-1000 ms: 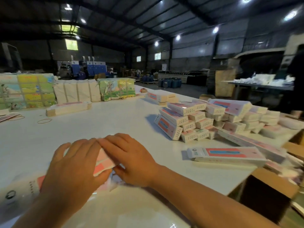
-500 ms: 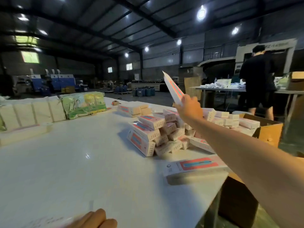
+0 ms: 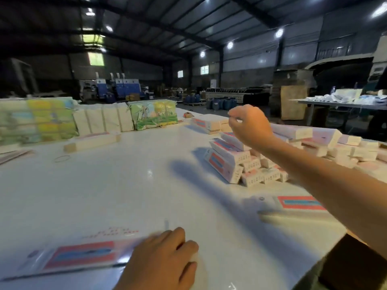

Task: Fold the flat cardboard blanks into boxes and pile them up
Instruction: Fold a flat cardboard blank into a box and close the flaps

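Nearest the camera, the left hand (image 3: pixel 161 262) rests with curled fingers on the right end of a flat blank (image 3: pixel 81 255) lying on the desk (image 3: pixel 109 185); its long axis runs left to right, extending leftward from that hand. A second blank (image 3: pixel 297 204) lies flat by the right edge. Farther out, the right hand (image 3: pixel 250 124) hangs raised over the pile of folded boxes (image 3: pixel 247 164), fingers loosely curled, holding nothing. The left hand is judged nearer the next blank.
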`<state>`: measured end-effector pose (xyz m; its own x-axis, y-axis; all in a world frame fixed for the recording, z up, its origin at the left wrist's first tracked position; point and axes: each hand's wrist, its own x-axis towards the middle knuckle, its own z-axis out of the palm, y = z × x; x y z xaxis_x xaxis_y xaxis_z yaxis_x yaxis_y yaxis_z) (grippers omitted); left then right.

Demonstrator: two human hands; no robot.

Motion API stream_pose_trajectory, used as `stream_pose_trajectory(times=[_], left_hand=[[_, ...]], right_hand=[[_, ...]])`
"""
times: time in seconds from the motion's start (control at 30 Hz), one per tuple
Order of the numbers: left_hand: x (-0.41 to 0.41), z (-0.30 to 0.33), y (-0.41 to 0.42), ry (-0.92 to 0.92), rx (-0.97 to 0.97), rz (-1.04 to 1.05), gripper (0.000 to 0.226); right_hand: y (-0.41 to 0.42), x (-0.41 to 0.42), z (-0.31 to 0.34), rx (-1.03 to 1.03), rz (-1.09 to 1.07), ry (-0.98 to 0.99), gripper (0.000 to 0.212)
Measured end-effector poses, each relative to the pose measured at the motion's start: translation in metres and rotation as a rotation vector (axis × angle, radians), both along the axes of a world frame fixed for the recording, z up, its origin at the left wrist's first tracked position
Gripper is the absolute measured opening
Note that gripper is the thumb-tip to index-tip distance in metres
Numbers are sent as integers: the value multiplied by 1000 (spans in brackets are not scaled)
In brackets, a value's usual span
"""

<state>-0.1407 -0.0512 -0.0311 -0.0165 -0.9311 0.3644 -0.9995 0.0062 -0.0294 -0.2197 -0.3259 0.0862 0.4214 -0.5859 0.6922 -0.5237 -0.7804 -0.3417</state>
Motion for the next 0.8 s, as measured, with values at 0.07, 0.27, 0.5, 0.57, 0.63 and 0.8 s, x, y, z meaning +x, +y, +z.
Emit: stream_pose_trajectory(times=[0.07, 0.27, 0.5, 0.57, 0.63, 0.8], left_hand=[[-9, -10, -5, 35, 57, 55, 35], [-1, -19, 1, 53, 32, 88, 31], [14, -3, 8, 98, 9, 51, 29], [41, 10, 16, 213, -50, 185, 30], [76, 23, 30, 449, 36, 335, 42], [129, 27, 59, 502, 454, 527, 77]], right_hand=[[53, 27, -28, 70, 261, 12, 26], [130, 56, -136, 3, 347, 557, 29], [124, 58, -139, 147, 397, 389, 24], [121, 58, -138, 187, 398, 345, 25], [122, 57, -137, 166, 392, 346, 25], [126, 55, -135, 133, 394, 379, 28]])
